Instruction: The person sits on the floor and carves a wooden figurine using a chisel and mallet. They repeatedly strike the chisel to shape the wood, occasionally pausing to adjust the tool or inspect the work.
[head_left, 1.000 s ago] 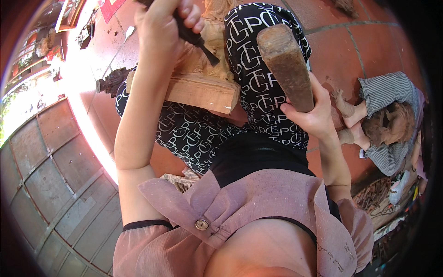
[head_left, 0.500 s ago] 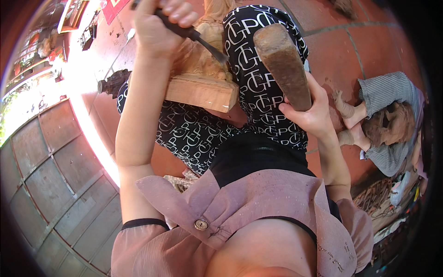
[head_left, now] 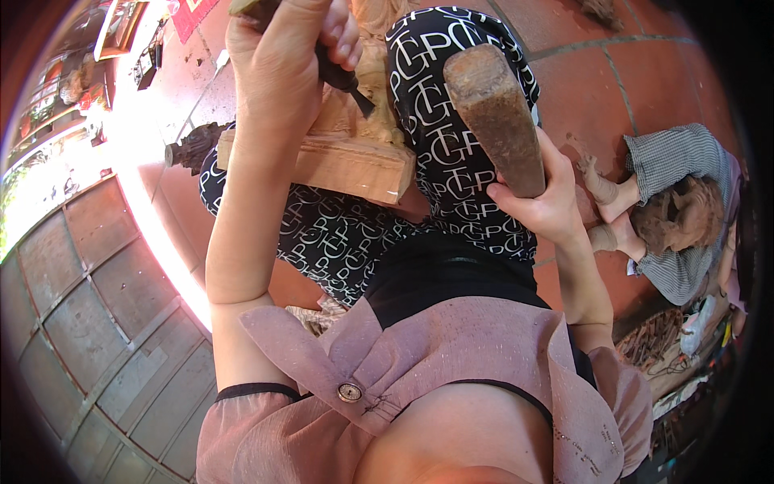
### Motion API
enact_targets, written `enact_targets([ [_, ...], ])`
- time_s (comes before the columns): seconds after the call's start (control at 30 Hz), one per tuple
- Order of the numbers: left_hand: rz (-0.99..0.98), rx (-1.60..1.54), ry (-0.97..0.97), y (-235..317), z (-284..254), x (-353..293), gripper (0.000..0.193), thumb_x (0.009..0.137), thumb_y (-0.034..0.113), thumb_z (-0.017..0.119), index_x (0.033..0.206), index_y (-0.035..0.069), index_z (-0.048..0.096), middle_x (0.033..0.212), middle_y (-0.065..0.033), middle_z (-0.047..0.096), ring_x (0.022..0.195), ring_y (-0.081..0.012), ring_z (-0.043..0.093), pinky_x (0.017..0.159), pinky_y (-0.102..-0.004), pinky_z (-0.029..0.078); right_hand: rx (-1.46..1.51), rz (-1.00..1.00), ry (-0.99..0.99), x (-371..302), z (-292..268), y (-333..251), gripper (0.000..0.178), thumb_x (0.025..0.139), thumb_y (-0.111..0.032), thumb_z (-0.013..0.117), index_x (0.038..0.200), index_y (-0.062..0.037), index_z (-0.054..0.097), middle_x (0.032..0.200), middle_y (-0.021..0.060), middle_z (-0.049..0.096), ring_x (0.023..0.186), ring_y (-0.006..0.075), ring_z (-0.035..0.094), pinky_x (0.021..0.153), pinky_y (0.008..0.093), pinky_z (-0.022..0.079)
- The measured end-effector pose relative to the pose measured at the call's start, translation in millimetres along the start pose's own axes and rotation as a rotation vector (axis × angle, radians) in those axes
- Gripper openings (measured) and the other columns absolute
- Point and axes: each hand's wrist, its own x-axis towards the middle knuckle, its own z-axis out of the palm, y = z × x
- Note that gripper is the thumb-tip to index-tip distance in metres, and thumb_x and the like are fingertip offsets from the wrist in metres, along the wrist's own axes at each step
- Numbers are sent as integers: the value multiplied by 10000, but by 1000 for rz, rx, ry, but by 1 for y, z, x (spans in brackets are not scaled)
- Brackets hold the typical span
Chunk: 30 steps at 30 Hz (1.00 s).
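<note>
My left hand (head_left: 278, 68) is closed around the dark handle of a chisel (head_left: 339, 78). The blade points down at the pale wood carving (head_left: 355, 165), its tip at the carved surface; whether it touches, I cannot tell. A squared base forms the carving's near end, set between my legs, and my left forearm covers part of it. In my right hand (head_left: 552, 198) is a worn wooden mallet (head_left: 496, 113), gripped at its near end, the thick end pointing away over my right thigh. The mallet is apart from the chisel.
At the right, another person's feet (head_left: 621, 202) and grey checked trousers (head_left: 669, 157) surround a brown carved wood piece (head_left: 685, 218). A dark carved piece (head_left: 193, 149) lies left of my knee. Red tiles (head_left: 580, 89) cover the floor; wood scraps (head_left: 653, 335) lie at lower right.
My left hand has come slightly nearer and rolled over, so the chisel stands steeper and its tip has shifted left on the carving. My right hand and the mallet have hardly moved.
</note>
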Motion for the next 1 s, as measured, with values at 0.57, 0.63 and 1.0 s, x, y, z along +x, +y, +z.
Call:
enact_targets([
  [0.57,-106,-196,-104,14,-21,-7,353,1000,289,515,713,115,407,644,-7,376,563,-131,389,510,-273,350,1,12,7,1,0,2,503,650,-64,756,1119,-18,582,901,84,659,837,148,642,773,289,499],
  [0.63,-86,-115,-52,6,-13,-12,397,974,330,558,669,135,395,582,0,367,471,-132,397,415,-257,346,-3,10,6,-1,0,2,501,652,-63,756,1119,-14,580,900,84,657,836,149,642,774,290,499],
  [1.0,-184,-364,128,-2,-42,-18,348,1021,268,471,719,106,412,671,-9,387,610,-134,383,558,-286,353,0,-4,3,1,1,2,487,664,-51,754,1116,-10,576,899,64,649,845,136,634,785,279,493],
])
